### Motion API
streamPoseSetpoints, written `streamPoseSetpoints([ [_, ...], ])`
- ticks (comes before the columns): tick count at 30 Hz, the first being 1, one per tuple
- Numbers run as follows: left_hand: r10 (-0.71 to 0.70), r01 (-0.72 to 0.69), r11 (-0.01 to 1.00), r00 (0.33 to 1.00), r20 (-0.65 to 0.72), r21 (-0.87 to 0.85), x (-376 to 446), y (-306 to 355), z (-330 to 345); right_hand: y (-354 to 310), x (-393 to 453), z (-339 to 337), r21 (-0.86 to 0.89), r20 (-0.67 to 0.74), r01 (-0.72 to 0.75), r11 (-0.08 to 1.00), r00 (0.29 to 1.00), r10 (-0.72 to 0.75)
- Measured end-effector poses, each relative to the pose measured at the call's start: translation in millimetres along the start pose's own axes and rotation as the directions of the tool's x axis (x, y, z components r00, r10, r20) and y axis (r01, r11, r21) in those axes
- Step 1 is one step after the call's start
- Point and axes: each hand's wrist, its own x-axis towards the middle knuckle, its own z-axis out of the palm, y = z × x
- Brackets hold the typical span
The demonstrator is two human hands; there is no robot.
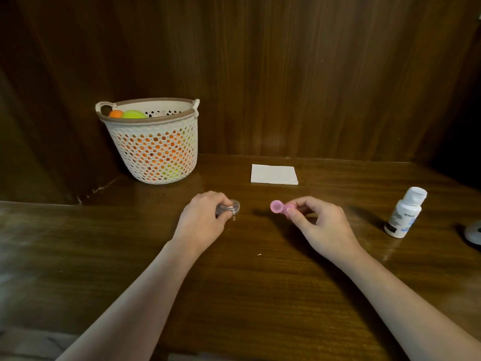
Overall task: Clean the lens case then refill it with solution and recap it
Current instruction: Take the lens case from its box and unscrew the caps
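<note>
My right hand [318, 225] pinches the pink lens case [279, 207] just above the wooden table; one open round well faces up at its left end, while my fingers hide the other end. A little to the left, my left hand [201, 218] grips a clear round cap [229, 206] low over the table. A white solution bottle [406, 213] with a white cap stands upright at the right. A folded white tissue [274, 174] lies flat behind my hands.
A cream perforated basket [156, 149] holding orange and green balls stands at the back left against the wooden wall. A grey rounded object [474, 231] is cut off by the right edge. A small crumb [259, 254] lies on the table [247, 295].
</note>
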Motion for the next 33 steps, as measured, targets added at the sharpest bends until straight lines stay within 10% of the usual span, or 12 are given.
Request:
streamPoseSetpoints([
  [6, 0.131, -0.128, 0.989, 0.991, -0.025, 0.077, -12, 16, -9, -1, 0, 0, -0.09, 0.118, 0.017, 0.996, 0.993, -0.006],
  [15, 0.289, -0.26, 0.956, 0.911, 0.295, -0.132, -8, 84, 29, 22, -9, -28, -0.19, 0.159, -0.085, 0.978, 0.98, 0.116],
  [33, 0.272, -0.248, 0.96, 0.937, 0.22, -0.13, -6, 67, 46, 17, -9, -31, -0.272, 0.177, 0.056, 0.961, 0.984, -0.007],
])
